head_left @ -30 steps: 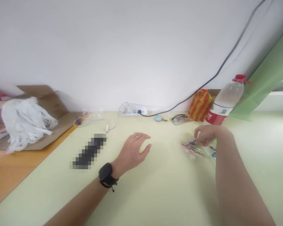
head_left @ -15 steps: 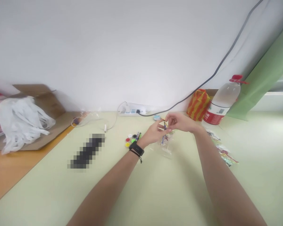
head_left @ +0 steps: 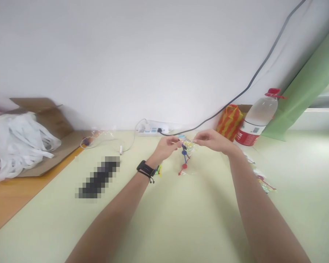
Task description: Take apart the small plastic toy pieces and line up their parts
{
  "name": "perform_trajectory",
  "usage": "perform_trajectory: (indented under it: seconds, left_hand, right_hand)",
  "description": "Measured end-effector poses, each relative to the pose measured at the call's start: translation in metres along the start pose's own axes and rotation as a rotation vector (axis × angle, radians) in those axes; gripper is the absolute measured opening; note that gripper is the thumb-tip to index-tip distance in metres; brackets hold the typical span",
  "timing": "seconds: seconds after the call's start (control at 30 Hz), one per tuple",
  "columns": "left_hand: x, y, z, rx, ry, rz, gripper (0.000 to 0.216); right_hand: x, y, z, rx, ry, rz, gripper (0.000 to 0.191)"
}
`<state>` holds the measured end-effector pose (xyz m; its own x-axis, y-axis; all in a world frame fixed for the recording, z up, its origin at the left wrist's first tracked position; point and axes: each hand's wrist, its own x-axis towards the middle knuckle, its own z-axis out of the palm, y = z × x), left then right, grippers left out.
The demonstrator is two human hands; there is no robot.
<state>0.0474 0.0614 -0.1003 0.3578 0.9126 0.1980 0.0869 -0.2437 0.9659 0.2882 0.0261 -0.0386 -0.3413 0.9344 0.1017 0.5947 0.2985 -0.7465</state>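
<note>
Left hand [head_left: 167, 147] shifted leftward, clear packet [head_left: 190, 147] blurred, coloured sticks [head_left: 159, 170] half-hidden

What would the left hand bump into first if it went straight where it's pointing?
First the clear bag, right at the tips of the left hand; past it, probably the right hand, though depth is hard to judge here.

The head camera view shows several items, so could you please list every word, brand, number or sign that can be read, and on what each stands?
No text can be read with certainty.
Large plastic bottle: pale marks on the red part of its label, too blurred to read; the dark block above, perhaps a barcode, is too small.
Power strip: bluish markings, too small to read.
Clear plastic packet: no lettering can be made out.
</note>
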Motion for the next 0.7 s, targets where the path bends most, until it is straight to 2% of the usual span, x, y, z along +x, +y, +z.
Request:
perform_trajectory:
  seconds: [0.17,0.37,0.6,0.7]
  left_hand:
    - [0.001,0.015,-0.003,0.045,0.002,0.101,0.037]
    - [-0.004,0.021,-0.002,0.1,-0.05,0.206,0.034]
    - [-0.013,0.027,-0.005,0.121,0.055,0.171,0.035]
    - [-0.012,0.03,-0.008,0.162,0.104,0.192,0.037]
  right_hand:
    - [-0.006,-0.008,-0.005,0.084,0.101,-0.02,0.044]
    - [-0.005,-0.013,-0.003,0.125,0.112,-0.11,0.042]
    - [-0.006,-0.018,-0.003,0.14,0.094,-0.12,0.039]
    - [-0.004,-0.019,-0.003,0.12,0.211,-0.18,0.029]
